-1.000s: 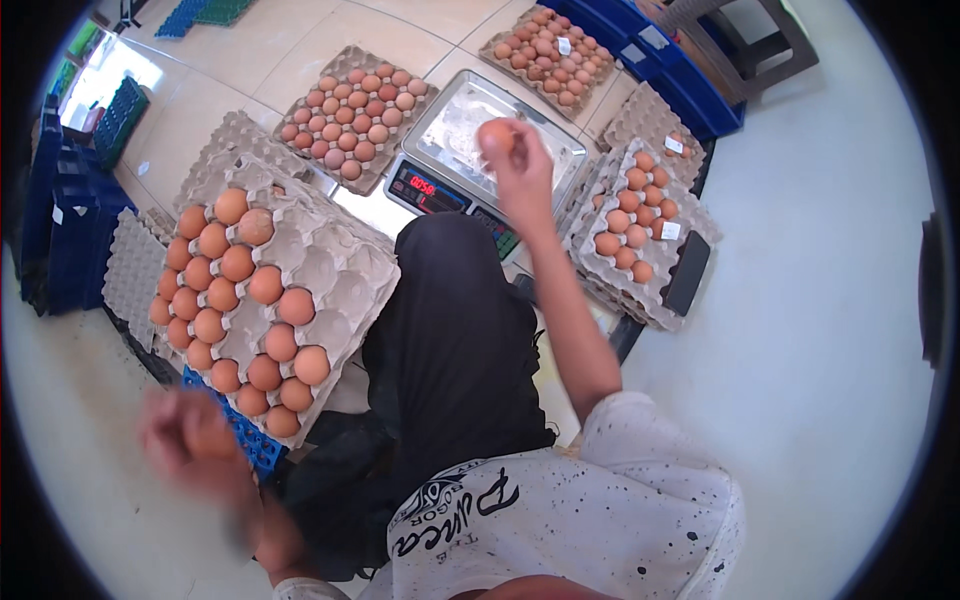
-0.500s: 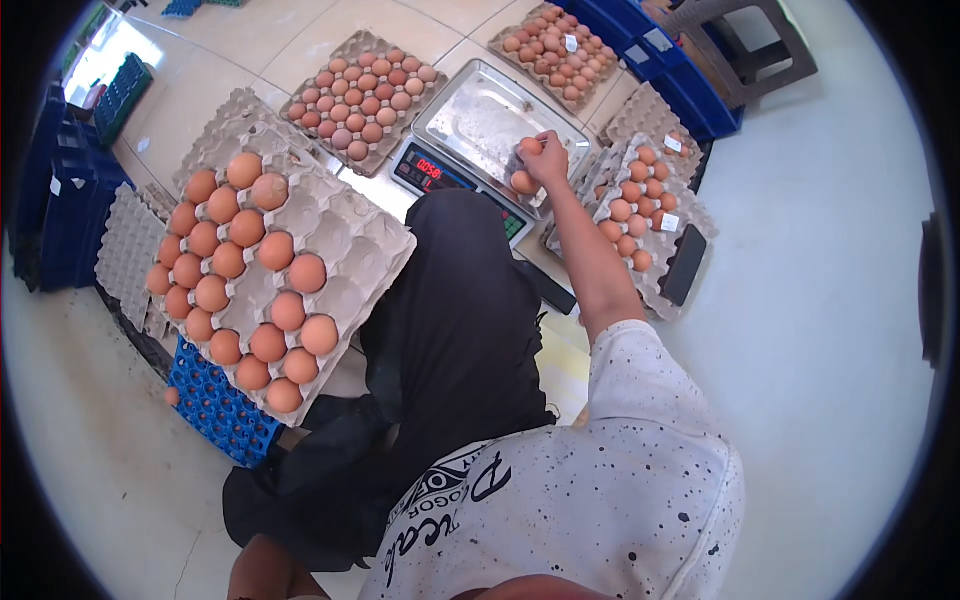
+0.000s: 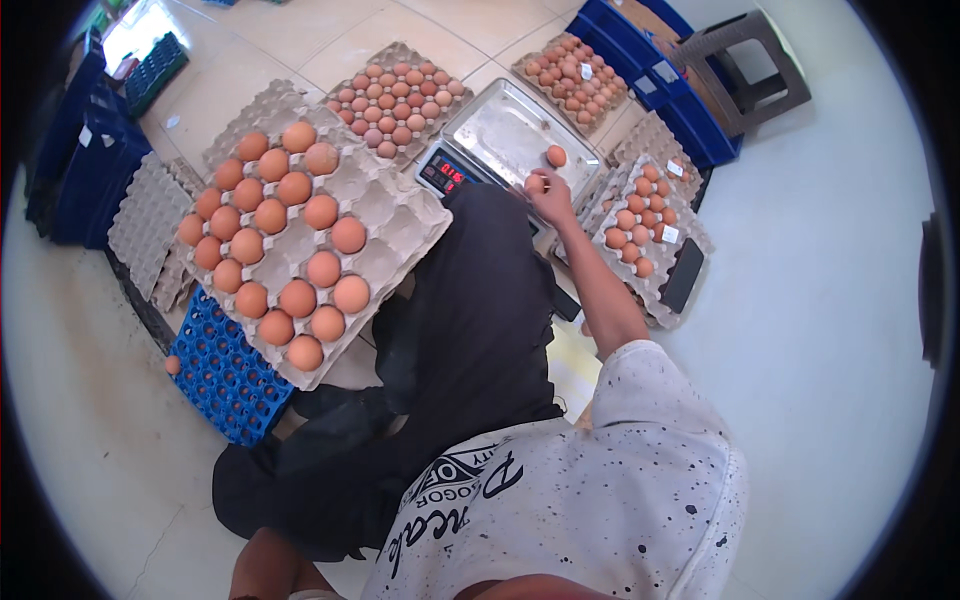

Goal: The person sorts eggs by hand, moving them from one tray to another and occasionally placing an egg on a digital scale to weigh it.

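Observation:
My right hand (image 3: 550, 198) is closed around a brown egg (image 3: 536, 184) at the near edge of the scale's metal pan (image 3: 505, 120). Further in on the pan, just beyond my fingers, a second brown egg (image 3: 556, 156) lies by itself. The scale's lit red display (image 3: 449, 172) faces me, and my raised knee partly covers its front panel. On my left, a grey pulp tray (image 3: 385, 240) sits atop a stack, partly filled with brown eggs (image 3: 270, 216). Only part of my left arm (image 3: 270, 565) shows at the lower edge; its hand is out of sight.
Full egg trays (image 3: 400, 100) stand beyond the scale, with another (image 3: 575, 80) near blue crates (image 3: 660, 85). To the right are a part-filled tray (image 3: 640, 220) and a dark phone-like slab (image 3: 683, 275). A blue plastic tray (image 3: 225, 370) lies on the left.
My right hand has drawn back toward the pan's near edge, leaving one egg further in and holding the other. The display reading has changed. The whole view has shifted slightly.

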Available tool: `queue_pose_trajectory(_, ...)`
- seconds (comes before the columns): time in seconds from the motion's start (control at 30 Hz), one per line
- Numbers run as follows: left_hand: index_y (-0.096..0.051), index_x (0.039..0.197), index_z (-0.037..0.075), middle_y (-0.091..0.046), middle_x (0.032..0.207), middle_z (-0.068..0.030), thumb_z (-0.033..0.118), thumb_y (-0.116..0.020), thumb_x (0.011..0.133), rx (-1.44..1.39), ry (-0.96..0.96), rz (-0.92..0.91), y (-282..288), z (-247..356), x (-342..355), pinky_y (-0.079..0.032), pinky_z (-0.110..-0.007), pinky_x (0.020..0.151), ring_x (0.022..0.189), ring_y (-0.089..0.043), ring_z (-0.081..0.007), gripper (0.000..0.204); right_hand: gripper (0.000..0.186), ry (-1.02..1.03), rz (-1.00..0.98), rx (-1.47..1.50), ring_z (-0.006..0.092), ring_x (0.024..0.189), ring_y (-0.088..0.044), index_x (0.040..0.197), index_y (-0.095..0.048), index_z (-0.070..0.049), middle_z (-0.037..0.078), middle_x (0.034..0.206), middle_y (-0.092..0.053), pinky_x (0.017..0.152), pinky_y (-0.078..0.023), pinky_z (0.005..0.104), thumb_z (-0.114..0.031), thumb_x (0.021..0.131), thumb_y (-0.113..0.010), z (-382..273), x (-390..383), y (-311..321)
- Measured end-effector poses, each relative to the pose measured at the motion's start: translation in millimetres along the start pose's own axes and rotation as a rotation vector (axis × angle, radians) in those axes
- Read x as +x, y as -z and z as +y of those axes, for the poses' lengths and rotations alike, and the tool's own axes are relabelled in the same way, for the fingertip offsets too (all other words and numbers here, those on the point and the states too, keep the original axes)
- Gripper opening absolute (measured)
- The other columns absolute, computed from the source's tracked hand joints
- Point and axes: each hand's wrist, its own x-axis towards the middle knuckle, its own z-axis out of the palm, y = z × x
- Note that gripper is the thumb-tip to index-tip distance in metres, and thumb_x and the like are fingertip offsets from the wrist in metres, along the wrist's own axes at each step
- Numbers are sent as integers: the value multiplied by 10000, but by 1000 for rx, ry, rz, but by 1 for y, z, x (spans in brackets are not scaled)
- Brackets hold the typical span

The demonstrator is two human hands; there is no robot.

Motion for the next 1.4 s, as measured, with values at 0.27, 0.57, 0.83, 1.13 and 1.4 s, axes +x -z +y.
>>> queue_pose_trajectory(0.27,-507,707,86,-541,548,45,65,-671,831,57,43,55,4,9,-16,-420,-188,467,469,-548,-64,207,514,42,-616,1420,393,1248,-533,1370,-440,22,250,1337,-508,1087,-442,500,-42,901,-638,-145,-37,51)
queue_pose_trajectory(0.57,-522,760,57,-553,579,7,67,-676,830,138,80,122,26,32,-32,-427,-214,473,490,-556,-107,169,486,418,-741,850,242,1206,-558,1319,-520,-5,151,1299,-575,1048,-446,382,-116,883,-702,-256,-73,14)
queue_pose_trajectory(0.83,-535,807,32,-564,607,-27,68,-680,828,181,143,224,37,43,-48,-433,-237,478,509,-563,-146,152,382,858,-347,207,201,989,-641,1194,-628,-27,98,1096,-669,892,-501,318,-60,824,-717,-281,-85,-55)
queue_pose_trajectory(1.13,-549,861,3,-576,638,-64,70,-685,827,72,454,371,-17,4,-83,-440,-263,484,530,-572,-189,155,284,673,-558,461,202,1011,-619,1183,-634,4,104,1117,-641,882,-501,340,-71,921,-553,-301,-179,-1)
queue_pose_trajectory(1.4,-635,1032,6,-579,789,-121,453,-554,976,244,644,-163,-156,-60,-134,-475,-335,598,662,-574,-248,458,540,231,-971,1015,183,1136,-524,1394,-399,9,118,1249,-527,948,-435,311,-406,1050,-365,-262,-278,17)
